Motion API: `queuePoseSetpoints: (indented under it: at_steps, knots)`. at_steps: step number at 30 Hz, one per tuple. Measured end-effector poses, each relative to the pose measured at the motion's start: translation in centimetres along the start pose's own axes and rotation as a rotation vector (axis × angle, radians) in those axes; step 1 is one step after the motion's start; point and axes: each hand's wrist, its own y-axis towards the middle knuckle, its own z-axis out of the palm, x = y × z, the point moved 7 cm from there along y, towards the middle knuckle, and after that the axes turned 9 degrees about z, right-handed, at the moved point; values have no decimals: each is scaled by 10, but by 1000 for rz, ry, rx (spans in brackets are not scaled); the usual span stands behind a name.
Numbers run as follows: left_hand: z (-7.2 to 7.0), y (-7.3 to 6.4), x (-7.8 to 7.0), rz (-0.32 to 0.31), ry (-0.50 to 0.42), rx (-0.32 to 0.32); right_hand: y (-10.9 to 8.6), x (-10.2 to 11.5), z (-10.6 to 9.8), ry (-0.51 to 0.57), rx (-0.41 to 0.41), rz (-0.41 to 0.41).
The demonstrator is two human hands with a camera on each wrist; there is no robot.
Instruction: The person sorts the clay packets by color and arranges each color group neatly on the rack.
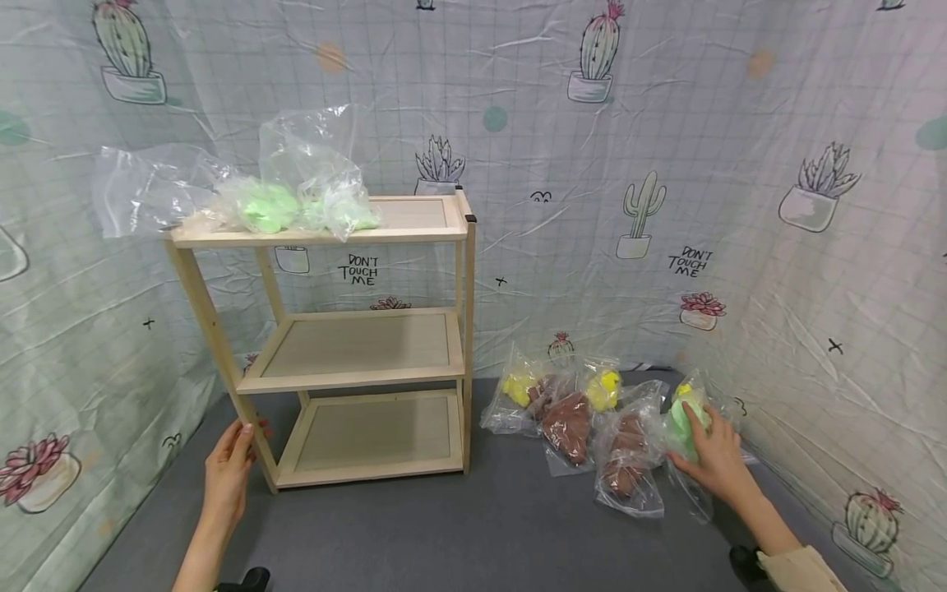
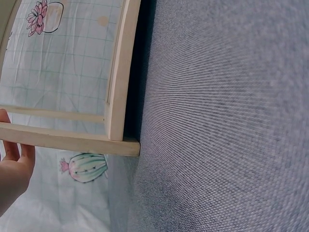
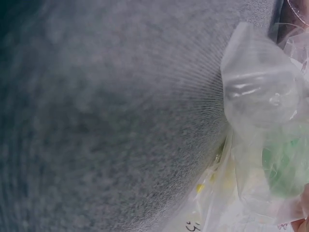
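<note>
A pale wooden three-tier shelf point(image 1: 355, 382) stands on the dark grey surface at the left. My left hand point(image 1: 229, 469) holds its front left post point(image 2: 58, 137) low down, fingers around the wood. Far over to the right, my right hand point(image 1: 713, 456) grips a clear plastic bag with a light green thing point(image 1: 684, 423) inside, thumb and fingers around it. In the right wrist view this green thing point(image 3: 285, 166) shows through the plastic, with fingertips at the frame's edge. Two bags with light green contents point(image 1: 268, 205) lie on the top tier.
Left of my right hand lie clear bags with brown things point(image 1: 570, 427) and yellow things point(image 1: 602, 389). A bag end overhangs the top tier's left side point(image 1: 148, 189). Cactus-print sheeting point(image 1: 547, 279) encloses the grey surface point(image 1: 444, 534) behind and on both sides.
</note>
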Motion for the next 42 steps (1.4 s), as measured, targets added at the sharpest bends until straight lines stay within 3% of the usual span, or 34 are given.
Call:
queuePoseSetpoints:
  at_steps: [7, 11, 15, 22, 25, 26, 31, 35, 38, 42]
  knots:
    - [-1, 0, -1, 2, -3, -5, 0, 3, -6, 48, -110, -67]
    - [0, 0, -2, 3, 2, -3, 0, 5, -12, 74, -133, -76]
    - [-1, 0, -2, 1, 15, -10, 0, 7, -14, 53, -67, -42]
    - [0, 1, -3, -5, 15, -14, -2, 6, -12, -108, 12, 38]
    - [-3, 1, 1, -5, 33, -19, -2, 8, -11, -137, 23, 31]
    - [-7, 4, 9, 17, 32, -6, -2, 8, -11, -143, 25, 24]
    - [-10, 5, 16, 43, 26, 6, -6, 10, -10, -140, 91, -7]
    - [-5, 2, 8, 44, 15, 16, -11, 9, -14, -69, 133, 13]
    - [-2, 0, 3, 28, 37, 5, -12, 9, -22, -4, 98, 16]
    - [-2, 0, 2, 44, 25, 4, -12, 10, -33, 63, -21, -19]
